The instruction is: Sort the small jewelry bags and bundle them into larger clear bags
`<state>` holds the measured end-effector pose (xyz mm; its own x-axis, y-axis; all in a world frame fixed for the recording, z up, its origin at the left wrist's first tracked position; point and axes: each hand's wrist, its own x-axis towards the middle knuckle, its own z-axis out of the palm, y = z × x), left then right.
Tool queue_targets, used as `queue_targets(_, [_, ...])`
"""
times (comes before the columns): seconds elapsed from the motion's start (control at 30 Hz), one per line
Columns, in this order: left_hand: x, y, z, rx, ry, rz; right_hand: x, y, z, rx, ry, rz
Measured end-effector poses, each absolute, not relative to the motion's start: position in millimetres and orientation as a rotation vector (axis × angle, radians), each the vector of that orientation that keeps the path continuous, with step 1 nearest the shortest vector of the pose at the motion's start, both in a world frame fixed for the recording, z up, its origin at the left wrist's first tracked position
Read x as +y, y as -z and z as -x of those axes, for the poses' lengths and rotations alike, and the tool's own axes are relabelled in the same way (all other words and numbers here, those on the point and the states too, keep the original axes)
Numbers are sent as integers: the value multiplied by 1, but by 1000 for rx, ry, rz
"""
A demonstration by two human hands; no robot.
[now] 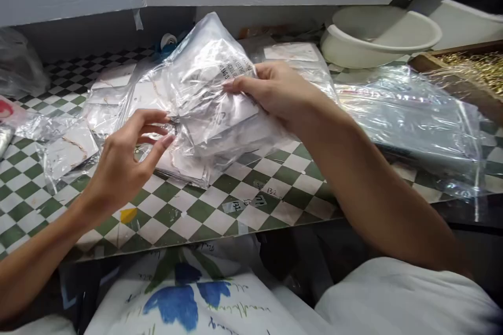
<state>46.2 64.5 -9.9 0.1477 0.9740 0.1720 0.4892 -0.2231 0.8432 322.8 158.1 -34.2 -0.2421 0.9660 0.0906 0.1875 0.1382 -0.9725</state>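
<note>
A clear plastic bag (214,63) with black printed lettering is raised above the table, pinched at its right side by my right hand (271,89). White cards show through the plastic low in the bag. My left hand (135,149) is at the bag's lower left, its thumb and fingers apart, close to the crinkled plastic. Behind and below it lie several small clear packets, among them a white card (73,149) with a thin gold-coloured chain on it. Whether the left fingertips touch the plastic I cannot tell.
A stack of clear zip bags (408,120) lies at the right. Behind it stand a pale plastic basin (383,36) and a wooden tray (428,63) of gold-coloured small pieces. The checkered tabletop (188,227) ends just before my lap; a yellow scrap (128,215) lies near its edge.
</note>
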Motion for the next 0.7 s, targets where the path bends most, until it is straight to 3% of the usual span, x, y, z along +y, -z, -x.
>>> queue_targets(0.2, [69, 18, -40, 1183, -1035, -1111, 115, 22, -269, -1548, -1540, 891])
queue_targets(0.43, [69, 2, -38, 1188, -1282, -650, 109, 17, -268, -1726, -1498, 766])
queue_targets(0.5, [74, -3, -33, 1240, -1396, -541, 125, 8, -287, -1711, -1297, 840])
queue_targets(0.63, [87, -5, -22, 1214, -1502, -547, 171, 12, -320, -1840, -582, 1167])
queue_targets(0.7, [91, -4, -18, 1193, -1495, -578, 191, 27, -322, -1974, -513, 1258])
